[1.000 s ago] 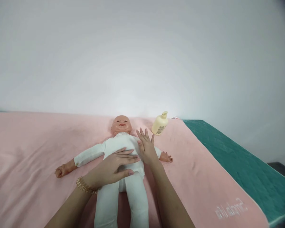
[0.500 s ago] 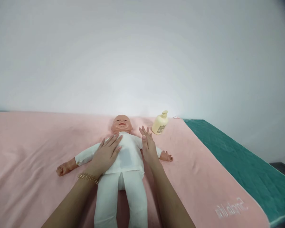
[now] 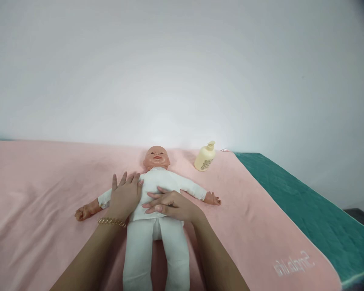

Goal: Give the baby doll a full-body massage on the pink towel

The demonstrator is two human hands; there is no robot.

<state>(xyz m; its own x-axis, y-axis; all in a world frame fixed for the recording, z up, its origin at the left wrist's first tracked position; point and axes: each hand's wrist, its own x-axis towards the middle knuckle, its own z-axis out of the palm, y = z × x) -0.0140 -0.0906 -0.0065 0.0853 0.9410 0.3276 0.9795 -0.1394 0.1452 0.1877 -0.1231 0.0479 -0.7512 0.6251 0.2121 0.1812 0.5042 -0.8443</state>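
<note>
A baby doll in white clothes lies on its back on a pink towel, arms spread, head toward the wall. My left hand, with a gold bracelet at the wrist, lies flat with fingers apart on the doll's upper arm and the side of its chest. My right hand rests flat across the doll's belly, fingers stretched out and pointing left. Neither hand holds anything.
A cream lotion bottle lies tilted on the towel to the right of the doll's head. A green surface shows beyond the towel's right edge. A white wall stands close behind.
My left hand slid from the doll's chest out to its arm side. My right hand swung from beside the doll's other shoulder onto its belly.
</note>
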